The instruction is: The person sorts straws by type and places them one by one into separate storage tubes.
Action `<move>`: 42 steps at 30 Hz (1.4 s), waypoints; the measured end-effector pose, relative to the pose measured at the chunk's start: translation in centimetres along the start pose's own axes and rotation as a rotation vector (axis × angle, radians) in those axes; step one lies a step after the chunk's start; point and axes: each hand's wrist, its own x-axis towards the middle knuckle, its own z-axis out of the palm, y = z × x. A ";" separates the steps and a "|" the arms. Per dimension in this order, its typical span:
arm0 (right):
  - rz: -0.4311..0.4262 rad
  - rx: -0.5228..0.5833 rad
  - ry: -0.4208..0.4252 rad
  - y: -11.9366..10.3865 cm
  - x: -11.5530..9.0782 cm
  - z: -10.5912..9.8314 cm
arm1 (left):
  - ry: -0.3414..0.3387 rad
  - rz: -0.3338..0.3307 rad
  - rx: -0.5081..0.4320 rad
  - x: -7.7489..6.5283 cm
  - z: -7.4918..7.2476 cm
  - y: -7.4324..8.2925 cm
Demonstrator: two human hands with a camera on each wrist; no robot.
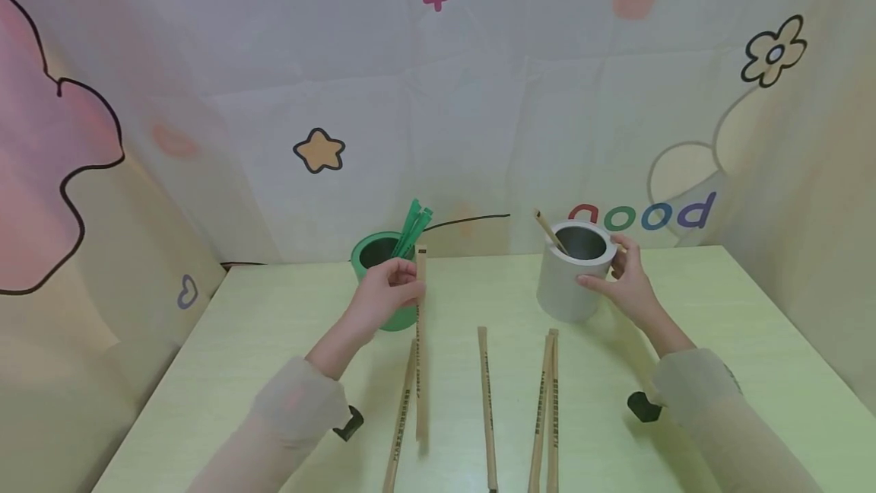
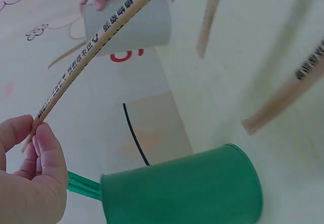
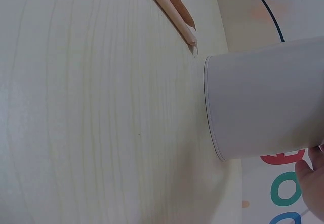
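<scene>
My left hand pinches a brown paper-wrapped straw near its upper end, between thumb and fingertips. The straw hangs nearly upright in front of the right side of a green cup, where several green strips stick out. In the left wrist view, the held straw shows printed characters along its paper. On the right, my right hand grips a white cup by its right side, thumb at the front. One brown straw leans inside that cup. The white cup hides some fingers in the right wrist view.
More wrapped straws lie on the pale table: one at left, a single straw in the middle, and a pair in front of the white cup. A printed cloth hangs behind the table.
</scene>
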 end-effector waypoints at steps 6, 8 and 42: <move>0.003 0.005 0.006 -0.1 0.1 0.0 | 0.047 0.046 -0.046 0.7 1.1 1.7; 0.002 0.005 0.006 -0.1 0.1 0.1 | 0.065 0.055 -0.059 0.8 1.5 2.2; -0.008 -0.002 0.013 0.3 0.1 0.0 | 0.333 0.131 -0.557 5.3 6.7 7.0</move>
